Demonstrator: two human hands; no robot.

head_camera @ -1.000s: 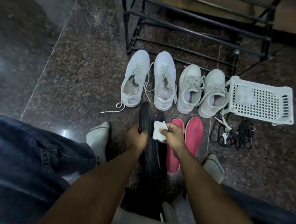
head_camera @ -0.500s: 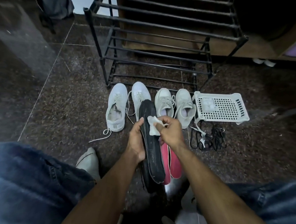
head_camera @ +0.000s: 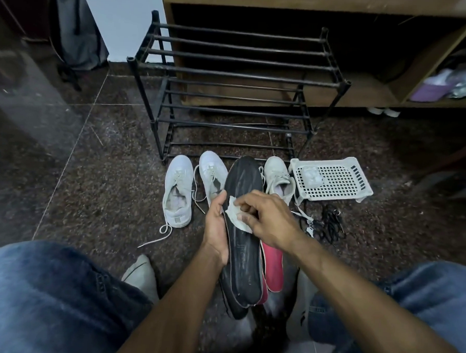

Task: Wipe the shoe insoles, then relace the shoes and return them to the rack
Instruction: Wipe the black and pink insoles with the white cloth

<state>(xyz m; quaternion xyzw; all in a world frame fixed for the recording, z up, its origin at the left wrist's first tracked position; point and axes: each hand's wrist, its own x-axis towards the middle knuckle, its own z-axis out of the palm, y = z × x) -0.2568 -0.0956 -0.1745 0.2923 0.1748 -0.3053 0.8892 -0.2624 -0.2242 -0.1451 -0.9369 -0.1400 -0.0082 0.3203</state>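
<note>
A seated person's left hand grips the edge of a black insole held above the floor, while the right hand pinches a white wipe against it. White shoes sit before the black rack, red insoles beneath.

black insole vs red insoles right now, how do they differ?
The black insole is lifted, gripped by the left hand; the red insoles lie lower, behind it, unheld. The right hand presses a white wipe on the black one; no wipe touches the red ones. Both are out of the shoes.
</note>
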